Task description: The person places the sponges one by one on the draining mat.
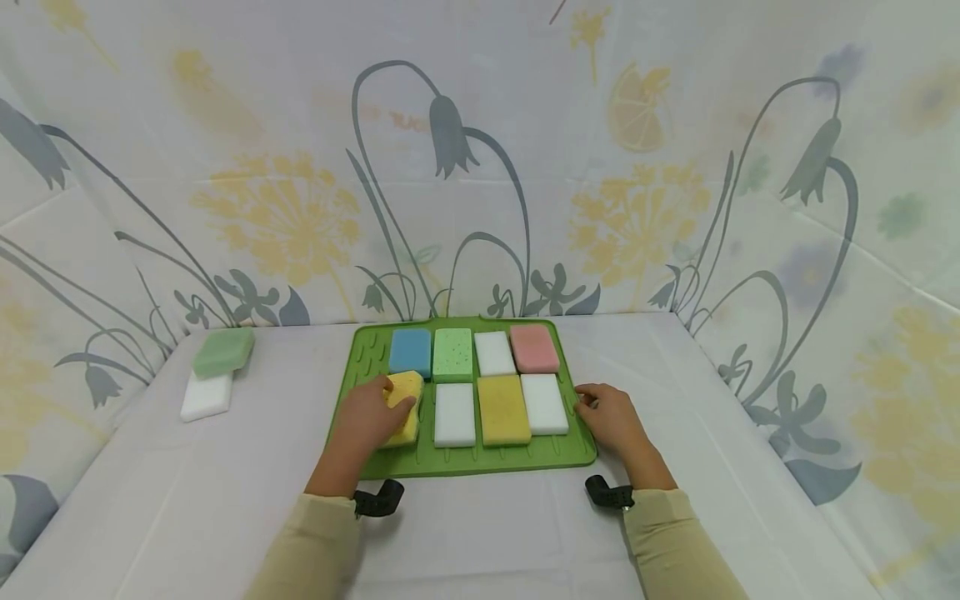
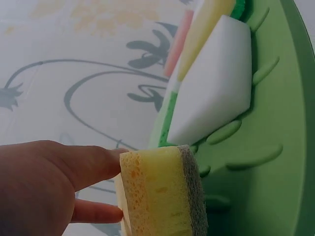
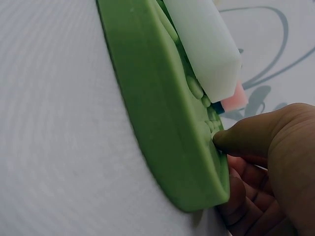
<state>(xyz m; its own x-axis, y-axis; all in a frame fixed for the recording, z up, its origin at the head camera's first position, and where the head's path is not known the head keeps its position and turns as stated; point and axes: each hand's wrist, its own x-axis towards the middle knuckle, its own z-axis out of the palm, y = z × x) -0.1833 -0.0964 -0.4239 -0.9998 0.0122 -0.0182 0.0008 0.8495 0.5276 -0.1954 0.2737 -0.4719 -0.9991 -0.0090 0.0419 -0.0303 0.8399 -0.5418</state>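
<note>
My left hand [image 1: 372,414] grips a yellow sponge [image 2: 162,191] at the left part of a ridged green tray [image 1: 465,462]. In the left wrist view the sponge shows a porous orange-yellow layer, a yellow foam layer and a grey scouring face; thumb and finger are on its near side. My right hand [image 1: 611,417] pinches the tray's right edge, with the thumb on the rim and the other fingers curled beside and partly under it. On the tray lie a blue sponge [image 1: 410,353], a green sponge [image 1: 453,354], a pink sponge [image 1: 535,348], a mustard-yellow sponge [image 1: 504,410] and three white sponges [image 1: 454,415].
At the far left of the white-covered table [image 1: 247,500], a pale green sponge [image 1: 224,351] overlaps a white sponge [image 1: 206,397]. Behind the tray hangs a flower-patterned cloth [image 1: 480,200], which also runs along both sides. Each wrist wears a black camera [image 1: 380,498].
</note>
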